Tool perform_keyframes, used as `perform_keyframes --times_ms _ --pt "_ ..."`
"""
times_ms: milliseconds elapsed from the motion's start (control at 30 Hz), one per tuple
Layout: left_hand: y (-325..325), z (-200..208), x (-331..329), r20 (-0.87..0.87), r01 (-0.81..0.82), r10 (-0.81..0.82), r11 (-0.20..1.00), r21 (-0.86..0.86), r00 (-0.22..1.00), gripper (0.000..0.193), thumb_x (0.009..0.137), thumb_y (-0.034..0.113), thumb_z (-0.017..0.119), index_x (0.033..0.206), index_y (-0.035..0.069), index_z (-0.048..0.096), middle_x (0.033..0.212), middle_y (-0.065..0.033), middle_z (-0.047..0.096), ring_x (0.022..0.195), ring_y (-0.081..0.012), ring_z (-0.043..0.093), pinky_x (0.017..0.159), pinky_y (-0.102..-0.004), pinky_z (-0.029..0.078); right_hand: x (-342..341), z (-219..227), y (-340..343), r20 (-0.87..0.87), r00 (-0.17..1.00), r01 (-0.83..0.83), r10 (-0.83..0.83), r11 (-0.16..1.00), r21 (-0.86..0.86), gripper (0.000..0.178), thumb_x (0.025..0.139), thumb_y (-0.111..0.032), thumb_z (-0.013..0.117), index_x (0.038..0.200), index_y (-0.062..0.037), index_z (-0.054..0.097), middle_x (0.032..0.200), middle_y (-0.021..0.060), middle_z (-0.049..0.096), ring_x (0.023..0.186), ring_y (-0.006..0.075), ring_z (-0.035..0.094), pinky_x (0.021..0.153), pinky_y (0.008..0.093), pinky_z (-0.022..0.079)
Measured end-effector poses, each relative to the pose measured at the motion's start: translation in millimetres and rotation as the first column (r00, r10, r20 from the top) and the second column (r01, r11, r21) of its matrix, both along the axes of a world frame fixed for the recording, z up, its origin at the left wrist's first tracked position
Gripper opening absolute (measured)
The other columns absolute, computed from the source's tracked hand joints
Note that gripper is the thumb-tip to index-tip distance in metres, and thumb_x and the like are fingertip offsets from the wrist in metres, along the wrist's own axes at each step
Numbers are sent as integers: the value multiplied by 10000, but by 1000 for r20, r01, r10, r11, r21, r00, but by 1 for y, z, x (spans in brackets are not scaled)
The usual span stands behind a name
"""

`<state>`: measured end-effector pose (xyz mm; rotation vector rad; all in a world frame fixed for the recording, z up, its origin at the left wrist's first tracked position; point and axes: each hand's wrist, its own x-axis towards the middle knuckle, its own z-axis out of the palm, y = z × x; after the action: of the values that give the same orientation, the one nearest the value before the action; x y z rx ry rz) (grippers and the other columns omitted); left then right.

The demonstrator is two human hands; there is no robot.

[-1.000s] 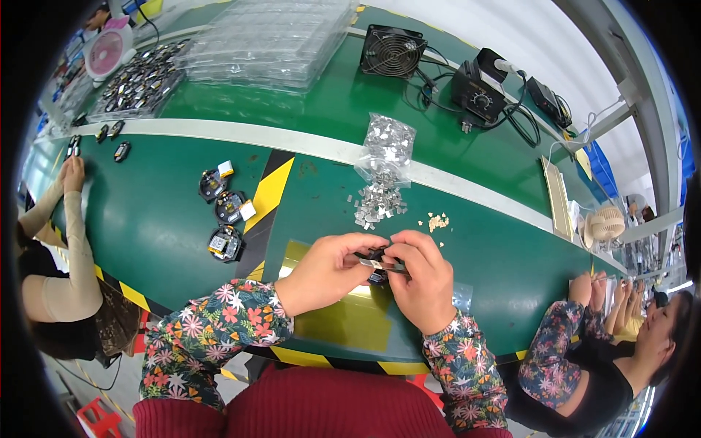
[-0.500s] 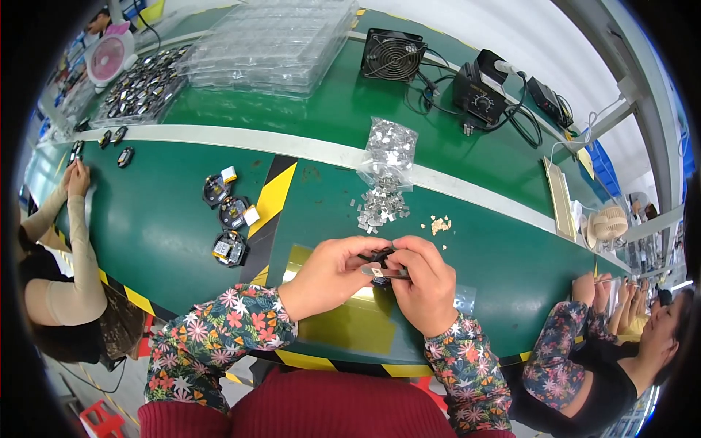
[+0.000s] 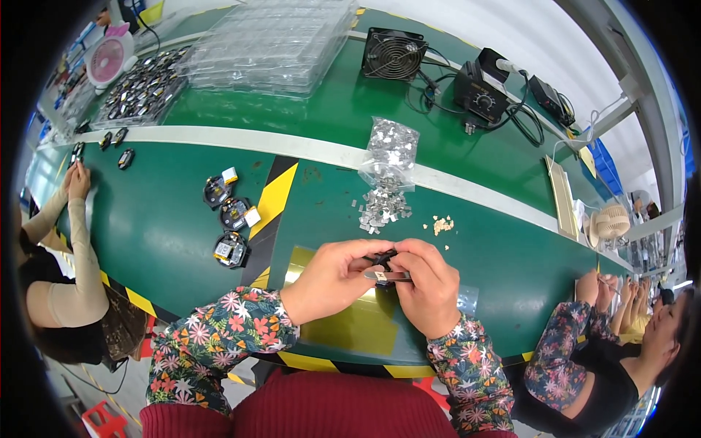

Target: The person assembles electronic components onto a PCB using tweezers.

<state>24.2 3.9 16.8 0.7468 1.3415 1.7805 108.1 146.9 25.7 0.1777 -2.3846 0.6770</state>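
Note:
Both my hands meet over a yellowish translucent sheet (image 3: 349,334) near the bench's front edge. My left hand (image 3: 321,283) is closed around a small black device part (image 3: 381,259), mostly hidden by fingers. Between the thumb and fingers of my right hand (image 3: 431,292) are metal tweezers (image 3: 394,277), their body lying across the near side of the part; its fingertips also touch the part's far edge. Beyond the hands lie a heap of small silver metal pieces (image 3: 381,208), spilling from a clear bag (image 3: 393,146), and a little pile of beige bits (image 3: 441,225).
Three round black housings (image 3: 231,250) with white parts sit left, beside yellow-black tape (image 3: 274,201). Behind a pale rail (image 3: 307,150) stand stacked clear trays (image 3: 266,55), a black fan (image 3: 394,55) and a black control box (image 3: 478,95). Co-workers sit at both sides.
My hands stay together on the black part, with only a slight shift of the fingers and tweezers. The whole view has moved very slightly.

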Motion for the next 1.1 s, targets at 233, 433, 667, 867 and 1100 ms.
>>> perform_keyframes --times_ms 233,433,667,867,1100 --pt "0 -3 1 -84 -19 18 1000 -4 996 377 758 -91 445 1130 -43 484 1004 -98 578 911 -124 563 771 -242 461 1 -1 0 0 1000 6 -6 1000 11 237 563 89 587 776 -11 556 873 89 564 616 212 582 509 280 479" --pt "-1 1 -4 -123 -88 79 994 -66 989 241 812 3 535 1048 -42 540 897 -82 613 831 -107 580 706 -227 476 1 -3 -3 9 1000 2 -1 1000 -25 234 563 76 599 775 -15 562 867 82 566 593 205 577 498 278 475" --pt "0 1 -12 61 -35 40 996 -86 997 165 829 41 544 979 -17 581 829 -36 614 724 -59 565 635 -186 469 0 -3 -5 -26 999 -42 43 998 47 235 564 50 612 784 -22 571 850 72 565 574 190 572 474 274 466" --pt "-2 0 -17 49 -15 20 995 -99 999 101 827 30 544 896 -31 583 795 -54 613 732 -74 574 635 -194 476 1 -2 -8 -4 999 -38 38 999 31 217 562 36 612 762 -34 566 802 62 551 550 182 561 460 269 459" --pt "-1 -7 -12 -17 -60 58 990 -127 998 81 805 34 563 851 -26 594 745 -34 614 681 -53 560 600 -197 463 2 -3 -8 8 999 -36 36 998 54 216 558 36 607 753 -42 557 800 54 544 539 181 552 454 273 451"
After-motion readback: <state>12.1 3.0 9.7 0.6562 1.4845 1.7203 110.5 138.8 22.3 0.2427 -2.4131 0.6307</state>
